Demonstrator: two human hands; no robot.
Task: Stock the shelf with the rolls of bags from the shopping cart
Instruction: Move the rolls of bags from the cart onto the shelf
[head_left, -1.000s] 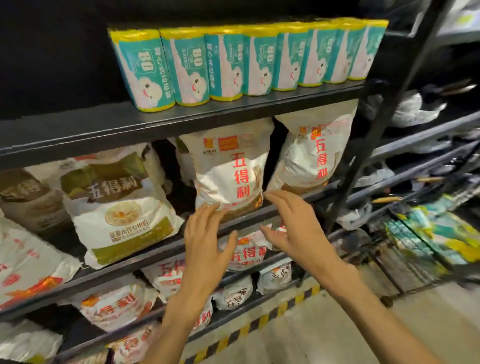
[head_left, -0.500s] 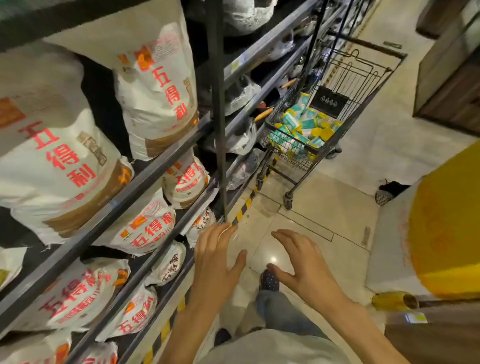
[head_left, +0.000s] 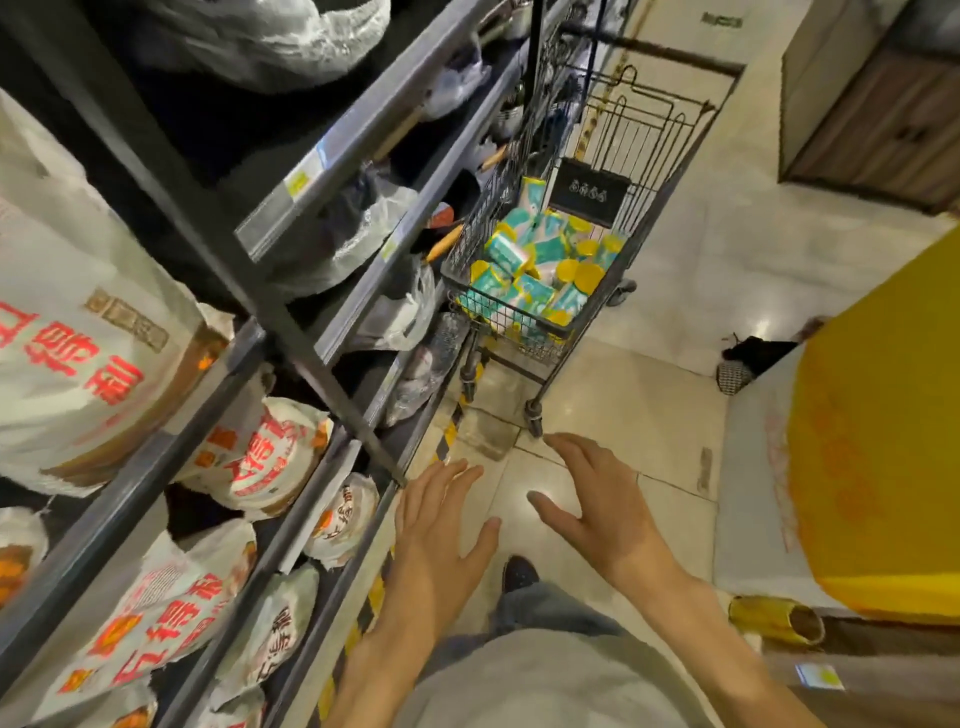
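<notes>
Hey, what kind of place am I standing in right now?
Most likely a grocery store aisle. A dark metal shelf holds white flour sacks, and a wire shopping cart loaded with teal and yellow rolls of bags stands beside it on tiled floor.

Shopping cart: dark wire metal; rolls of bags in glossy teal-yellow plastic wrap; shelf: matt dark metal rails; sacks: crinkled white printed plastic; floor: smooth glossy tile.

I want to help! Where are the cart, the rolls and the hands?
shopping cart (head_left: 524, 332): head view, front rim.
rolls of bags (head_left: 530, 265): head view, pile's middle.
left hand (head_left: 439, 540): head view, its back.
right hand (head_left: 605, 512): head view, its back.
</notes>
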